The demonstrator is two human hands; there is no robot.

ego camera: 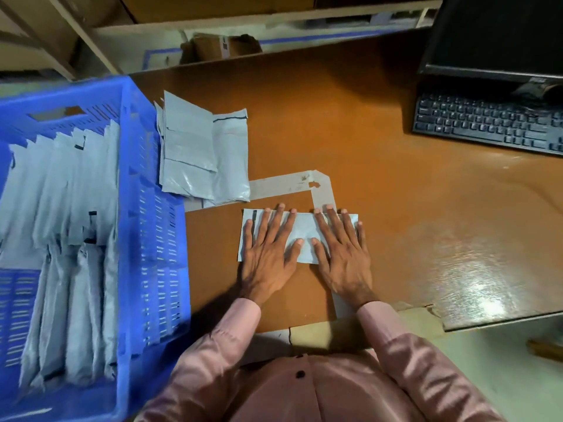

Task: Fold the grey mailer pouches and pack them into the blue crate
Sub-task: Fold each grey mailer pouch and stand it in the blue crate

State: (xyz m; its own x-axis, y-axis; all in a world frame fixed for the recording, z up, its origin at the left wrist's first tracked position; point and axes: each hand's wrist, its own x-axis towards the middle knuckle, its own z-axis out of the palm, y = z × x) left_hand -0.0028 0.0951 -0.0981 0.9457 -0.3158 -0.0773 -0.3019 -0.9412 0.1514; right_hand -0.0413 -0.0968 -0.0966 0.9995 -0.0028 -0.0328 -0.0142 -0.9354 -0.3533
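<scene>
A folded grey mailer pouch (pixel 304 231) lies flat on the brown table in front of me. My left hand (pixel 269 248) presses its left half with straight, spread fingers. My right hand (pixel 339 248) presses its right half the same way. A pile of unfolded grey pouches (pixel 201 147) lies farther back, beside the blue crate (pixel 158 214). The crate stands at the left and holds several folded grey pouches (pixel 76 239) standing on edge in rows.
Grey tape strips (pixel 323 190) mark a corner on the brown table (pixel 365 147) behind the pouch. A black keyboard (pixel 487 123) and monitor (pixel 499 35) stand at the back right. Shelving with a cardboard box (pixel 213 45) runs along the back. The table's front edge is near my body.
</scene>
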